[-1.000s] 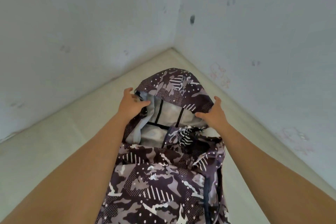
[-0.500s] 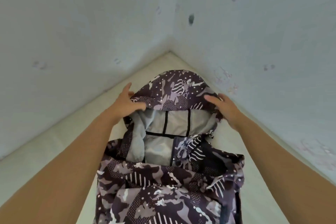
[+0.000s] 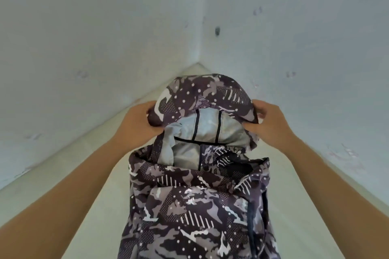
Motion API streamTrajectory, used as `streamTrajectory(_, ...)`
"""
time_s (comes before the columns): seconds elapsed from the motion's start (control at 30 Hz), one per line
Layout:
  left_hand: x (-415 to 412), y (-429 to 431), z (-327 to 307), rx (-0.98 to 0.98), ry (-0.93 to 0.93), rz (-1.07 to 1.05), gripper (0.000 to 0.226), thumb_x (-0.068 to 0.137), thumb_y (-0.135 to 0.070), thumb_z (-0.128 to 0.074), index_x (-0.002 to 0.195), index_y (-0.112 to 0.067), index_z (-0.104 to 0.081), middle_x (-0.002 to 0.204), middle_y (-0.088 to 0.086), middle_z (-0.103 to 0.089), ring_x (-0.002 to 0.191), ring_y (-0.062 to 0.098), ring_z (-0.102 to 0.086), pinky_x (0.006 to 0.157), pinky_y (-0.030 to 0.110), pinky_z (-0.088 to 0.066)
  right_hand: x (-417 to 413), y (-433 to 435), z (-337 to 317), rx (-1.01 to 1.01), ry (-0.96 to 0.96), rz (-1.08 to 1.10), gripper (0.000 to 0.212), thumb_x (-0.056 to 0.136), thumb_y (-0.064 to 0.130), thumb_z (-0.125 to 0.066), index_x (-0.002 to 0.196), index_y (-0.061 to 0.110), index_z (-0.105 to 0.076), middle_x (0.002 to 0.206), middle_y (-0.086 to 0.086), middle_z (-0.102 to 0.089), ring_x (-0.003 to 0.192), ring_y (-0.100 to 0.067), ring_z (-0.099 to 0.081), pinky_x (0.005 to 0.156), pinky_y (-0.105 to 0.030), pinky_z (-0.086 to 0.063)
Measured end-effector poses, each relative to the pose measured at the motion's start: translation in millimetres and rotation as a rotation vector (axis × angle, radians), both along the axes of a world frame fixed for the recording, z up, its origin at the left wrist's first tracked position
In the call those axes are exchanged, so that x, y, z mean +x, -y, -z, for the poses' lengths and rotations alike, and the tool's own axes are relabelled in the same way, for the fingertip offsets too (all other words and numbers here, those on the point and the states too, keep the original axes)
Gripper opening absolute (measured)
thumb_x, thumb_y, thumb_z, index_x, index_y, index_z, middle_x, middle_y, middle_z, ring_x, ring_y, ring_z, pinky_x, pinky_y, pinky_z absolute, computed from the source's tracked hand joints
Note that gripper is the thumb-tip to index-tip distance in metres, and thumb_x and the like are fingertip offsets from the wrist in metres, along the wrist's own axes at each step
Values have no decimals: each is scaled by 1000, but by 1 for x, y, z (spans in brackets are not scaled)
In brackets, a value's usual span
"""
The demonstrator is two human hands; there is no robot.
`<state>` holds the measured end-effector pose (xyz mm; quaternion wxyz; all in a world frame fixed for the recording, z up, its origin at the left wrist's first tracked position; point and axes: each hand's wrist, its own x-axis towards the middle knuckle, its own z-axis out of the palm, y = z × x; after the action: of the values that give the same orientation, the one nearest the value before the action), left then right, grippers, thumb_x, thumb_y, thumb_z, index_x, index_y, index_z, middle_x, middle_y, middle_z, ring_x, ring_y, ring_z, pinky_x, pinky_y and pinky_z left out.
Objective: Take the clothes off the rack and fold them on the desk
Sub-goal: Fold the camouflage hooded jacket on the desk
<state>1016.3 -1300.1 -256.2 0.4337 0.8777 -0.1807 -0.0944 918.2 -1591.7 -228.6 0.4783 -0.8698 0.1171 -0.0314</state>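
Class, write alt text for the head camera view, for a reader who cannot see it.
A person's left hand and right hand grip the side edges of the hood of a purple-grey camouflage jacket, showing its pale grey lining. The jacket lies on a pale desk in a corner between whitish walls.
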Motion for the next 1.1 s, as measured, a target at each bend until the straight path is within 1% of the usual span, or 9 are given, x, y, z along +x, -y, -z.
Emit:
streamTrajectory(0.13,-64,-36,-1,190,145,201,17,68,-30,-65,82,-19,-64,77,-8,-64,72,11,-58,64,31,-46,-82,-18,8,-183,-55,-59,48,72,1,-77,100,36,-59,101,23,-60,98,2,-54,85,-14,-34)
streamTrajectory(0.3,-124,-71,36,381,366,467,39,47,8,-71,65,-22,-52,68,-18,-40,64,5,-35,64,16,-24,-174,-47,58,-564,115,-210,38,65,-4,-80,88,23,-65,89,16,-59,88,-9,-55,86,-24,-38)
streamTrajectory(0.43,-152,-89,80,626,358,547,47,45,8,-73,70,-30,-60,78,-15,-52,78,10,-51,69,21,-34,-209,-52,106,-694,-67,-392,64,63,-22,-63,106,25,-68,105,8,-63,99,-18,-60,90,-31,-45)
streamTrajectory(0.57,-161,-83,69,375,402,332,25,65,-5,-75,76,-27,-69,86,-10,-56,84,11,-52,74,28,-46,-209,-63,100,-578,21,-116,38,79,-10,-58,93,22,-71,106,6,-62,102,-14,-58,93,-43,-51)
streamTrajectory(0.6,-164,-75,62,276,432,248,14,75,-16,-69,87,-24,-70,96,-7,-58,92,13,-52,82,35,-47,-206,-70,92,-551,83,4,28,85,1,-55,100,21,-68,113,4,-59,109,-14,-54,99,-45,-47)
streamTrajectory(0.67,-171,-56,53,320,452,187,42,84,-45,-59,122,-30,-62,134,-1,-51,126,23,-44,106,50,-34,-196,-93,80,-555,90,61,37,95,29,-44,131,28,-52,140,2,-43,133,-16,-37,112,-47,-32)
streamTrajectory(0.73,-174,-39,60,557,344,295,74,80,-76,-44,146,-49,-24,162,-1,-7,147,33,-5,115,63,-5,-186,-111,82,-620,-78,-99,53,97,55,-31,148,49,-17,160,6,-8,148,-23,-3,116,-53,-8)
streamTrajectory(0.83,-190,-32,96,800,171,451,88,73,-91,-25,143,-56,14,155,-3,33,140,40,28,110,70,9,-191,-119,120,-768,-325,-301,63,90,75,-20,143,59,11,159,10,22,144,-28,26,111,-67,8)
streamTrajectory(1.1,-206,-65,127,835,113,507,73,81,-84,-9,142,-56,19,154,-8,35,141,27,32,117,51,13,-207,-91,146,-844,-502,-399,71,76,82,8,140,55,25,155,11,31,143,-16,27,118,-54,7)
